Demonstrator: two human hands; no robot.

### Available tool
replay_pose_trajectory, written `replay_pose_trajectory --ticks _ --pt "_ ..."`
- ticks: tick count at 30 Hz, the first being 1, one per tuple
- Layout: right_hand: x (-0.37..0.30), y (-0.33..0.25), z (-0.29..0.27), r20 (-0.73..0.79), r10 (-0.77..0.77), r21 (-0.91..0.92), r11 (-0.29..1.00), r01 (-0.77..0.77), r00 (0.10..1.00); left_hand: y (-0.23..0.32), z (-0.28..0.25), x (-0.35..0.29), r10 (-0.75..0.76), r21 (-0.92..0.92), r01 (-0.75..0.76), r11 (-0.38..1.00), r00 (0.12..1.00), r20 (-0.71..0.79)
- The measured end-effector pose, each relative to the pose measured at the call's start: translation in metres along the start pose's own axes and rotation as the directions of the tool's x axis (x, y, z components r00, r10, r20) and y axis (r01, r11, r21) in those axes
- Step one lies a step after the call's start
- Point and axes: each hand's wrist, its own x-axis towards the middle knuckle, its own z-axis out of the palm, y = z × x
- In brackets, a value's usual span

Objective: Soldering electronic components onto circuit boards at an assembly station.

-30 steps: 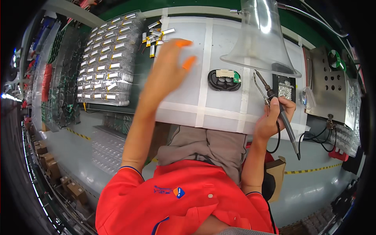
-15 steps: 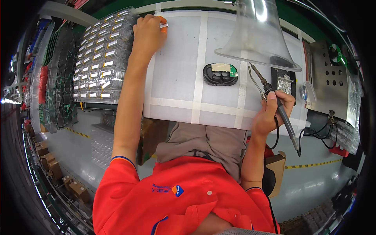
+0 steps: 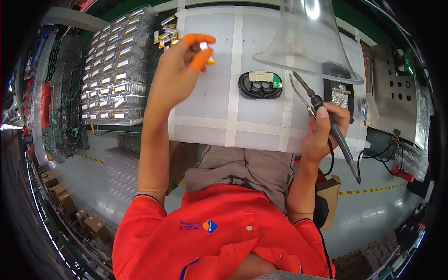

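My left hand (image 3: 176,77), with orange finger cots on thumb and forefinger, pinches a small silver battery cell (image 3: 204,46) with a yellow end above the white work surface (image 3: 205,100). Several similar loose cells (image 3: 171,31) lie just beyond that hand. In my right hand (image 3: 319,135) is a grey-handled soldering iron (image 3: 342,142), its tip pointing up and left, with a thin metal tube alongside. Between the hands rests a black oval housing (image 3: 247,92) holding a green circuit board (image 3: 276,83) and a cream pad. The iron's tip is apart from the housing, to its right.
A clear fume hood (image 3: 303,51) hangs over the far right of the surface. Stacked clear trays of cells (image 3: 116,77) stand at the left. Right of the iron are a dark tray with silvery scraps (image 3: 339,97) and a perforated metal box (image 3: 392,107). Cables (image 3: 380,158) hang nearby.
My left hand has come back toward me and right from the far edge, bringing the battery cell into clear view and uncovering the loose cells. My right hand with the iron has barely moved.
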Motion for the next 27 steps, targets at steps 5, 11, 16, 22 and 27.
replay_pose_trajectory --ticks 5,11,16,22,27 --pt "-0.011 -0.003 0.014 0.245 0.086 0.129 0.984 -0.12 0.966 0.008 0.029 -0.04 -0.091 -0.409 0.149 0.9 0.983 0.158" --pt "-0.015 0.0 0.016 0.364 0.088 -0.037 0.996 -0.08 0.927 0.009 0.065 -0.065 -0.08 -0.535 0.174 0.827 0.978 0.194" --pt "-0.017 0.0 0.017 0.396 0.178 -0.032 0.983 -0.18 0.901 0.012 0.07 -0.067 -0.1 -0.496 0.233 0.836 0.955 0.279" --pt "-0.017 0.0 0.019 0.39 0.15 0.062 0.98 -0.189 0.908 0.015 0.07 -0.069 -0.134 -0.432 0.289 0.854 0.925 0.355" --pt "-0.017 0.001 0.015 0.402 0.123 -0.014 0.992 -0.128 0.907 0.017 0.074 -0.068 -0.162 -0.354 0.3 0.886 0.915 0.37"
